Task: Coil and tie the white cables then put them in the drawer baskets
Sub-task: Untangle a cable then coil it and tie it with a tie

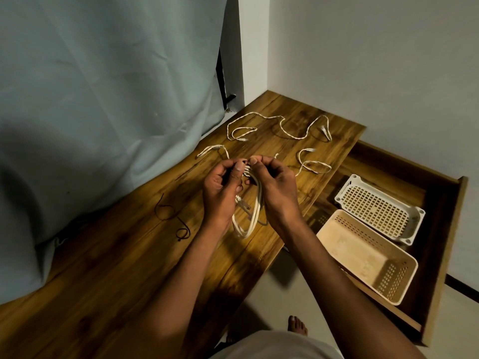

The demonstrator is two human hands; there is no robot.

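Wooden counter (108,260) carries all loose items; grey-blue cloth (103,99) hangs along its far-left side. Open drawer (438,244) sits to the right of the fingers, lower than the counter top. Inside it: beige basket (334,239) nearer the person, white basket (404,211) beyond it, the two just beside each other.

Coiled white cable (252,211) hangs in several loops from the fingers, above the counter, its plug end lying against the left palm side. Left hand (220,193) and right hand (277,187) meet at the top of the coil; fingers of both are curled in and pinch the bundled strands, thumbs (239,168) pressed close together.

Beyond the fingers, a long twisted white cable (282,130) lies spread out on the counter. To the right of the fingers, a shorter white cable (315,165) lies in a loose loop. Another white cable end (210,150) lies just beyond the left fingers. Left of the fingers, well apart, a thin black cord (171,216) lies curled.
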